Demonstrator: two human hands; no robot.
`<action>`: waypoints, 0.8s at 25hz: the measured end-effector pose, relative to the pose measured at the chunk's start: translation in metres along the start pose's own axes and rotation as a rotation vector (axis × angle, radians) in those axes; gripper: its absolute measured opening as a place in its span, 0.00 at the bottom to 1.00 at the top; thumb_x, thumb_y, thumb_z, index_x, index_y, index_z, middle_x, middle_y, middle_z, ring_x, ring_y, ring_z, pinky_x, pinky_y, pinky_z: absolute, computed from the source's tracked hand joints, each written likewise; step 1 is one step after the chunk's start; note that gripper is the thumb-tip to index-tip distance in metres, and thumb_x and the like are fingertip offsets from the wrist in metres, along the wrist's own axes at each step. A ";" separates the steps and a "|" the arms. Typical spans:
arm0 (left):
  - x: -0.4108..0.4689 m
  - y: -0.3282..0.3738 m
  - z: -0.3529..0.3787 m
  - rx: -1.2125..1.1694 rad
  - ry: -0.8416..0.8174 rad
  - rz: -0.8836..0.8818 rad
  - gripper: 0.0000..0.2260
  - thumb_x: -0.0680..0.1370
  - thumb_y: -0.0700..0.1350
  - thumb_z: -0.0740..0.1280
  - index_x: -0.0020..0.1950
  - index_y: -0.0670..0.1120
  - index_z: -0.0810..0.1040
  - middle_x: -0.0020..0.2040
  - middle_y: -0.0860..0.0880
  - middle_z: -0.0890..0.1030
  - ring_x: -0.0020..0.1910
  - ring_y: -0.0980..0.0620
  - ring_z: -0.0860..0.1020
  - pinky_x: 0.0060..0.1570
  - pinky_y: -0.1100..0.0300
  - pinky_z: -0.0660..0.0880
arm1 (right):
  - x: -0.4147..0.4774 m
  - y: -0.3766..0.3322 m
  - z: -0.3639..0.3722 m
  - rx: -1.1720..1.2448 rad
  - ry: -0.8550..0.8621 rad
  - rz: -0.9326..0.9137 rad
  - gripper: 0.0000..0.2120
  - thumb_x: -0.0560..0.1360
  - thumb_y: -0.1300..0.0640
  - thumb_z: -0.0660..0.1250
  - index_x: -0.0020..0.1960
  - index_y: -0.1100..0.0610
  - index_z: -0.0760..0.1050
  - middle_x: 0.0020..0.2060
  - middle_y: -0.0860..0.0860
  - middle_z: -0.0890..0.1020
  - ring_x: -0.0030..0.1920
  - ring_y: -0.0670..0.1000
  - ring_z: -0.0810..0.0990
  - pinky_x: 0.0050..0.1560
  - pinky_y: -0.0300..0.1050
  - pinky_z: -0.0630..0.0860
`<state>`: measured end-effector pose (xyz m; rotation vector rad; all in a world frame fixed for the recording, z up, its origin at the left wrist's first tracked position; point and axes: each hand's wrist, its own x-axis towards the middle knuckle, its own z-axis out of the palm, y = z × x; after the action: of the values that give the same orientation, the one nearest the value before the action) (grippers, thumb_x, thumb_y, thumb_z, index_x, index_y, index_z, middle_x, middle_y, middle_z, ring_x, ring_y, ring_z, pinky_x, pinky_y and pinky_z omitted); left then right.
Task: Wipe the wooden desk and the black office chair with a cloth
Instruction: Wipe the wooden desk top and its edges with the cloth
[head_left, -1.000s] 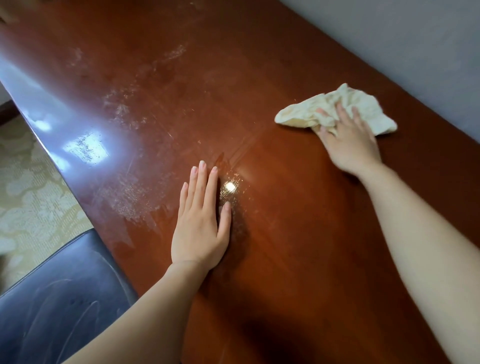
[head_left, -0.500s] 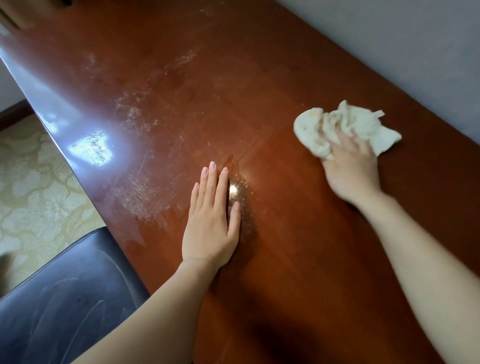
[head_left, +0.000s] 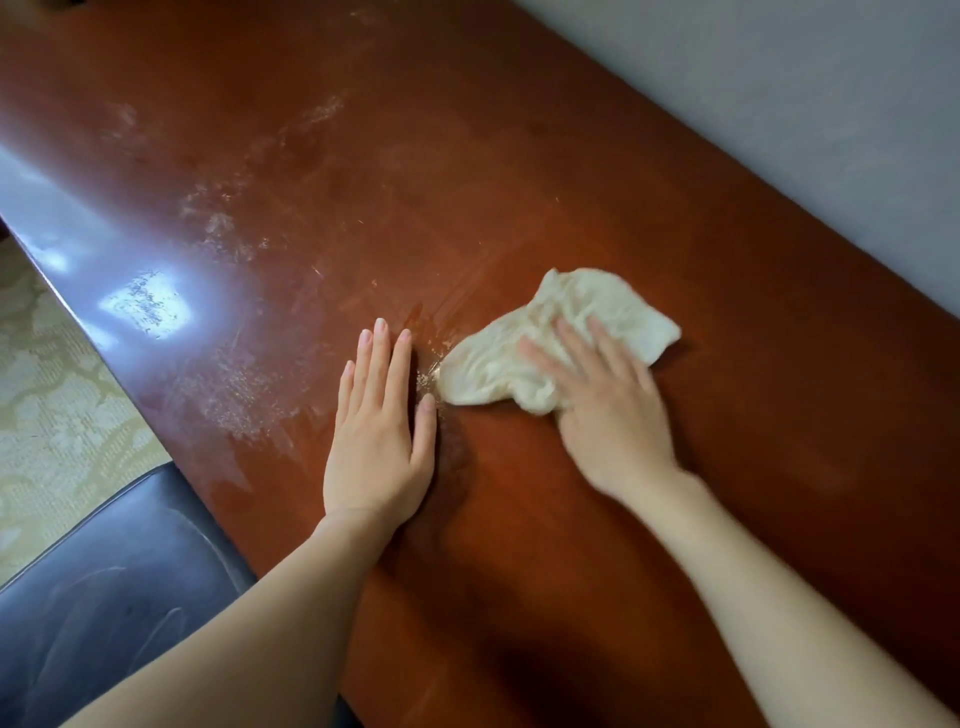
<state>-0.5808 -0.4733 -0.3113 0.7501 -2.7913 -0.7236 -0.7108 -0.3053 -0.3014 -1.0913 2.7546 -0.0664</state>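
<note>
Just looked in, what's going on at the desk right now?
A person's right hand presses a crumpled cream cloth on the glossy reddish-brown wooden desk, mid-wipe. The left hand lies flat beside the cloth. Left of that hand are pale dusty smears; the black office chair stands at the near-left edge.

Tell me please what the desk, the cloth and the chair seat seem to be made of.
Desk: probably wood or veneer under glossy reddish-brown lacquer; it mirrors light. Cloth: soft cream fabric, perhaps cotton; it crumples into folds. Chair seat: black leather or imitation, undecidable; smooth sheen, pale streaks.
</note>
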 end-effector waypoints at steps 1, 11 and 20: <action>0.000 0.001 0.000 0.005 -0.004 -0.003 0.26 0.81 0.53 0.46 0.78 0.49 0.49 0.78 0.54 0.44 0.76 0.59 0.39 0.73 0.63 0.37 | 0.017 0.019 -0.003 -0.030 0.004 0.059 0.29 0.76 0.53 0.49 0.76 0.39 0.51 0.77 0.46 0.56 0.77 0.53 0.50 0.75 0.50 0.49; 0.001 0.002 0.000 0.017 -0.001 -0.020 0.26 0.81 0.54 0.46 0.79 0.49 0.49 0.78 0.54 0.43 0.76 0.60 0.39 0.73 0.64 0.36 | 0.135 0.150 -0.044 0.117 -0.105 0.556 0.23 0.82 0.43 0.45 0.76 0.39 0.47 0.78 0.45 0.46 0.77 0.57 0.43 0.75 0.57 0.43; 0.001 0.000 0.002 0.039 0.005 0.006 0.26 0.81 0.54 0.45 0.78 0.50 0.49 0.78 0.54 0.44 0.76 0.58 0.39 0.73 0.63 0.36 | 0.102 0.041 -0.024 0.052 0.210 0.255 0.28 0.72 0.53 0.49 0.71 0.50 0.65 0.70 0.51 0.70 0.69 0.58 0.67 0.65 0.58 0.65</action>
<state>-0.5820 -0.4731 -0.3128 0.7486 -2.8096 -0.6663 -0.8153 -0.3455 -0.2974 -0.7511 3.0357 -0.2293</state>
